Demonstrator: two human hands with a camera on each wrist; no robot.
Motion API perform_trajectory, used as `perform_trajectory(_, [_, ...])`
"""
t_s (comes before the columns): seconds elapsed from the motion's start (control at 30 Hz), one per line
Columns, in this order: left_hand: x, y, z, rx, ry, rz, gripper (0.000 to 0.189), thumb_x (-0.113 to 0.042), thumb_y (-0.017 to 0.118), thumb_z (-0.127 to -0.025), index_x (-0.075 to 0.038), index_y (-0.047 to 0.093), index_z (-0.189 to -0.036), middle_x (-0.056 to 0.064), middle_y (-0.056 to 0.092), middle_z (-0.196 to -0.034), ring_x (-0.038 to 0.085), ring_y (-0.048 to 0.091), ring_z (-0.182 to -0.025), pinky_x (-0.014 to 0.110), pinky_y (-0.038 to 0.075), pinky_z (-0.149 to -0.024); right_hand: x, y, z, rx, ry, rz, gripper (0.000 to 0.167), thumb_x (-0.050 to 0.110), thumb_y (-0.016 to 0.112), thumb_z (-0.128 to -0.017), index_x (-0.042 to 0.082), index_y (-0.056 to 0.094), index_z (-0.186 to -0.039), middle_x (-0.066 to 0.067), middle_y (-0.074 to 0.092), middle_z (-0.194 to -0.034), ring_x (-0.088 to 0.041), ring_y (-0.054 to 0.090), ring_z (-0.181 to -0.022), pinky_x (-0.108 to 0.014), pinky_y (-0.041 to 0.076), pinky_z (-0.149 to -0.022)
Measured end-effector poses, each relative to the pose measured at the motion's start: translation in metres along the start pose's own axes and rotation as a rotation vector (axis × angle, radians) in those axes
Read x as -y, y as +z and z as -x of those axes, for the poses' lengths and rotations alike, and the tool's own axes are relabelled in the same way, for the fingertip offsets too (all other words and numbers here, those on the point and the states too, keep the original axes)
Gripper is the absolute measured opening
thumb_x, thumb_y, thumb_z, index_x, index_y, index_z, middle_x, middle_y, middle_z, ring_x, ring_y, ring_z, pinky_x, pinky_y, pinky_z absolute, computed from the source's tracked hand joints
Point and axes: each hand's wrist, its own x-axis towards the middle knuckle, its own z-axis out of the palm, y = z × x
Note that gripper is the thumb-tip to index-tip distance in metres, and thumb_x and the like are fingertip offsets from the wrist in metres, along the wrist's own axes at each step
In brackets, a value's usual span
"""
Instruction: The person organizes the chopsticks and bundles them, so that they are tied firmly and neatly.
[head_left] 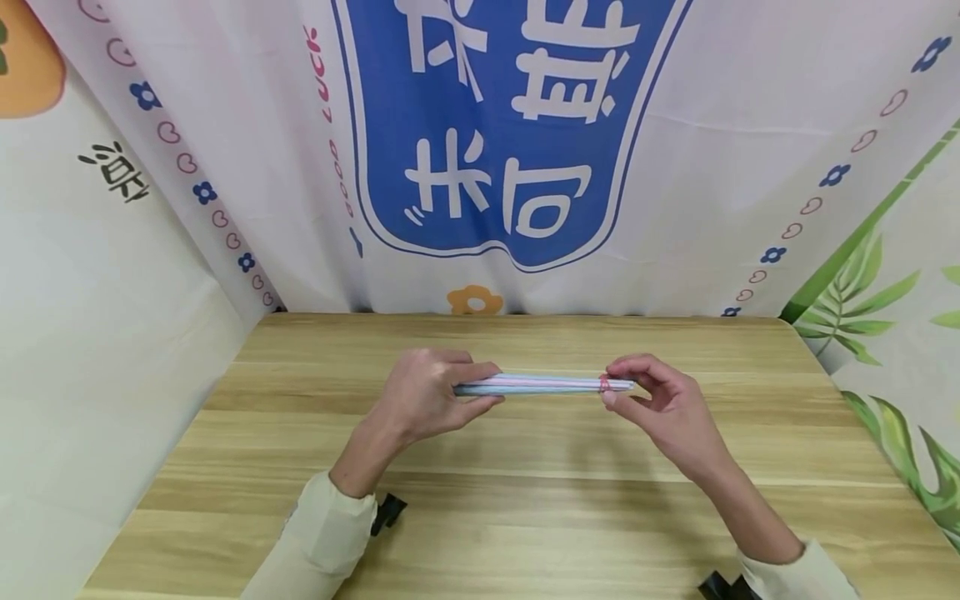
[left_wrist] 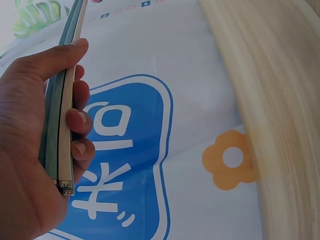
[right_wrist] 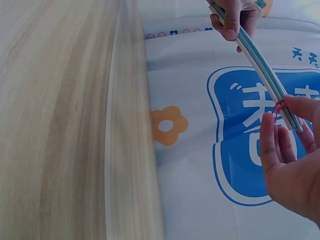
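A slim bundle of pale blue and pinkish chopsticks (head_left: 547,384) is held level above the table, lying left to right in the head view. My left hand (head_left: 423,392) grips its thicker end, fingers wrapped round the sticks (left_wrist: 53,130); their square ends show by the palm in the left wrist view. Near the thin tips a red rubber band (head_left: 603,383) circles the bundle. My right hand (head_left: 667,404) pinches at this band, thumb and fingertips on either side of the tips. The right wrist view shows part of the band (right_wrist: 278,106) standing off the sticks.
Below both hands is a wood-grain table (head_left: 525,517). A white cloth (head_left: 697,208) with a blue printed panel hangs behind its far edge. Black wrist mounts show near the left sleeve (head_left: 388,512) and right sleeve (head_left: 795,575).
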Motion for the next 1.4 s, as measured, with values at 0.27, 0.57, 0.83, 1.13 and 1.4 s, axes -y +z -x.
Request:
perform_trajectory(0.27, [0.001,-0.002,0.001,-0.017,0.006,0.001,0.032,-0.033,0.096,-0.080,-0.017,0.087,-0.107,-0.003,0.080,-0.079,0.001,0.050,-0.052,0.013,0.031,-0.049,0.001,-0.004,0.000,0.016,0.037,0.083,0.025,0.000,0.074,-0.099,-0.003,0.072,-0.124,0.002,0.073,-0.119,-0.007,0.071,-0.101,-0.027,0.064,-0.087])
perform_trajectory(0.57, [0.001,-0.001,0.000,-0.027,0.030,0.013,0.030,-0.033,0.095,-0.081,-0.017,0.087,-0.105,-0.003,0.080,-0.079,0.000,0.050,-0.052,0.013,0.029,-0.049,0.002,-0.001,0.001,0.079,0.014,-0.006,0.027,-0.003,0.068,-0.102,-0.008,0.070,-0.128,-0.004,0.082,-0.111,-0.014,0.080,-0.098,-0.034,0.065,-0.082])
perform_trajectory(0.83, [0.001,0.001,-0.001,-0.015,0.032,0.007,0.029,-0.033,0.095,-0.082,-0.018,0.087,-0.106,-0.004,0.079,-0.079,0.000,0.050,-0.052,0.013,0.030,-0.049,0.003,0.004,0.002,0.011,0.001,0.043,0.026,-0.004,0.074,-0.097,-0.010,0.072,-0.123,0.002,0.083,-0.104,-0.014,0.080,-0.086,-0.032,0.065,-0.079])
perform_trajectory(1.13, [-0.004,0.004,-0.002,0.024,0.059,-0.014,0.029,-0.034,0.094,-0.082,-0.019,0.086,-0.105,-0.004,0.080,-0.081,0.002,0.053,-0.054,0.012,0.031,-0.049,0.005,0.016,-0.002,0.030,0.128,0.101,0.039,0.007,0.083,-0.093,-0.007,0.074,-0.128,0.002,0.085,-0.097,-0.018,0.083,-0.087,-0.029,0.065,-0.082])
perform_trajectory(1.4, [-0.008,0.006,-0.004,0.021,0.070,-0.048,0.027,-0.036,0.093,-0.083,-0.020,0.086,-0.103,-0.005,0.079,-0.079,0.001,0.053,-0.053,0.012,0.029,-0.049,0.004,0.018,-0.008,0.080,0.169,0.171,0.048,0.016,0.088,-0.089,0.004,0.074,-0.134,-0.010,0.084,-0.105,-0.017,0.082,-0.089,-0.027,0.064,-0.083])
